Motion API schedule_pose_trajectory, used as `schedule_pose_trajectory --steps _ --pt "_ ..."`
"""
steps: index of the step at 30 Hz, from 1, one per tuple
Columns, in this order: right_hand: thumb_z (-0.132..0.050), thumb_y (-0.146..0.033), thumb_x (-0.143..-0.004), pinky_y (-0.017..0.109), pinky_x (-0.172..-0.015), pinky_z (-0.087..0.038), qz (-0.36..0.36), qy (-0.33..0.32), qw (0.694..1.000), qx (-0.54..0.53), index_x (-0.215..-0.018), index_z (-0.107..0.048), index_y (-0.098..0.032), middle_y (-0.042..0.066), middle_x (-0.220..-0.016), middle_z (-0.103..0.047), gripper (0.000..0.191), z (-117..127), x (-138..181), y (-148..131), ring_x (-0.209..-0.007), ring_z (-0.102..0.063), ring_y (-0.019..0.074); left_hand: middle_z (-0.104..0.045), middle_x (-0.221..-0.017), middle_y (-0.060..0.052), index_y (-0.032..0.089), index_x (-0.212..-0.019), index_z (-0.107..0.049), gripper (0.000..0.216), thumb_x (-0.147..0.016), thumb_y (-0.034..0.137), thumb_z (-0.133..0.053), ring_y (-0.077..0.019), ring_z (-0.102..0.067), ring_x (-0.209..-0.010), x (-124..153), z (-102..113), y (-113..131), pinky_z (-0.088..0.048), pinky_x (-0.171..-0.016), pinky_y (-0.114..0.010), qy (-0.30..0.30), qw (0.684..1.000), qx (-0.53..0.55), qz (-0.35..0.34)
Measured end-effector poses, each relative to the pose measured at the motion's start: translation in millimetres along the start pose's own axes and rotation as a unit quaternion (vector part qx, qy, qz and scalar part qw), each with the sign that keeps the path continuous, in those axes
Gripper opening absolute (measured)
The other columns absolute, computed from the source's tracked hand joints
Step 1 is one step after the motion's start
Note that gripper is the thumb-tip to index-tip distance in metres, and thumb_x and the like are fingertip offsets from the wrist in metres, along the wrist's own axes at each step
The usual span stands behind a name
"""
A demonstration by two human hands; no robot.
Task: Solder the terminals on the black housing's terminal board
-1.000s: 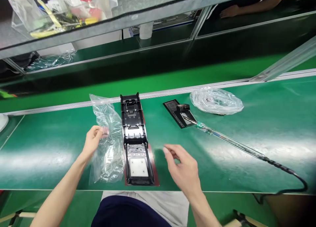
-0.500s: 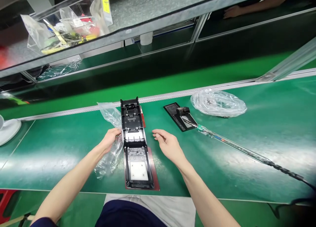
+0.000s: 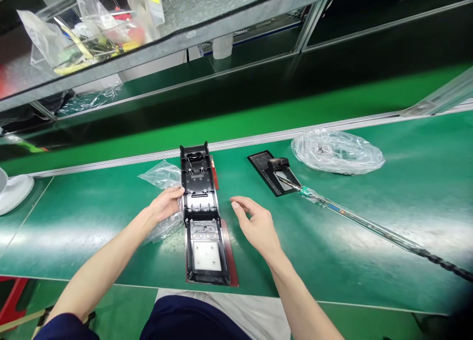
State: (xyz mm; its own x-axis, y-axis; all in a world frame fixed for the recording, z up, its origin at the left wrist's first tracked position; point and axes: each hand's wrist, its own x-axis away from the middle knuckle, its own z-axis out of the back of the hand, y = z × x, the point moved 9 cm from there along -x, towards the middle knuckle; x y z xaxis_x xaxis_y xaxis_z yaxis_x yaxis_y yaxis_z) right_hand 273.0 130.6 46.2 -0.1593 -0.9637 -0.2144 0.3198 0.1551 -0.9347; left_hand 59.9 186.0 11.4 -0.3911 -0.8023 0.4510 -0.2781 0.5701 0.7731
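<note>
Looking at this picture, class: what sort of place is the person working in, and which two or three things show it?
Most likely a factory assembly line. A long green belt with a metal rail runs across the view, a black plastic housing lies open before the left hand and right hand, and a corded tool lies nearby.

black housing; green table; clear bag

Factory assembly line: green conveyor belt

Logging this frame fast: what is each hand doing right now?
Left hand: fingers on the left edge of the black plastic housing, over the clear plastic bag.
Right hand: open, holding nothing, beside the housing.
</note>
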Motion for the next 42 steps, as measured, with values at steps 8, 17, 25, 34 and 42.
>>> schedule_pose_trajectory --steps 8,17,25,34,42 --pt "-0.055 -0.057 -0.087 0.035 -0.09 -0.05 -0.075 0.064 0.995 -0.013 -0.096 -0.068 -0.014 0.009 -0.096 -0.062 0.045 42 37 22 -0.089 -0.061 0.0234 -0.065 -0.105 -0.007 0.025 -0.118 -0.053 0.051 -0.074 0.039 -0.074 -0.0194 -0.065 -0.086 15 16 15 -0.054 -0.073 -0.031 0.028 0.997 0.04 -0.065" --pt "-0.06 -0.064 -0.087 0.04 -0.095 -0.05 -0.118 0.118 0.986 -0.001 -0.097 -0.069 -0.015 0.01 -0.098 -0.061 0.05 53 75 50 -0.09 -0.061 0.0251 -0.064 -0.076 -0.001 0.014 -0.083 -0.061 0.028 -0.07 0.031 -0.079 -0.0095 -0.057 -0.064 -5 28 2 -0.047 -0.061 -0.02 0.117 0.99 0.008 -0.082" --pt "-0.055 -0.047 -0.097 0.034 -0.084 -0.051 -0.045 0.138 0.988 0.058 -0.097 -0.068 -0.016 0.008 -0.097 -0.061 0.033 52 80 50 -0.083 -0.061 0.0212 -0.059 -0.06 -0.002 0.01 -0.064 -0.06 0.044 -0.047 0.035 -0.092 -0.0112 -0.055 -0.056 -12 32 2 -0.044 -0.051 -0.022 0.097 0.993 -0.071 0.016" --pt "-0.054 -0.047 -0.098 0.027 -0.062 -0.047 -0.045 0.141 0.986 0.08 -0.095 -0.068 -0.015 0.007 -0.094 -0.061 0.035 52 78 43 -0.076 -0.061 0.019 -0.064 -0.068 -0.003 0.01 -0.065 -0.063 0.016 -0.054 0.01 -0.074 -0.0105 -0.056 -0.066 -15 34 12 -0.044 -0.063 -0.022 0.14 0.981 -0.132 0.035" --pt "-0.056 -0.042 -0.098 0.024 -0.064 -0.048 -0.031 0.155 0.985 0.065 -0.096 -0.067 -0.016 0.006 -0.093 -0.061 0.028 51 82 45 -0.074 -0.06 0.016 -0.063 -0.069 -0.002 0.01 -0.07 -0.061 0.012 -0.06 0.009 -0.068 -0.0096 -0.056 -0.063 -6 15 16 -0.046 -0.062 -0.022 0.146 0.984 -0.095 0.046"
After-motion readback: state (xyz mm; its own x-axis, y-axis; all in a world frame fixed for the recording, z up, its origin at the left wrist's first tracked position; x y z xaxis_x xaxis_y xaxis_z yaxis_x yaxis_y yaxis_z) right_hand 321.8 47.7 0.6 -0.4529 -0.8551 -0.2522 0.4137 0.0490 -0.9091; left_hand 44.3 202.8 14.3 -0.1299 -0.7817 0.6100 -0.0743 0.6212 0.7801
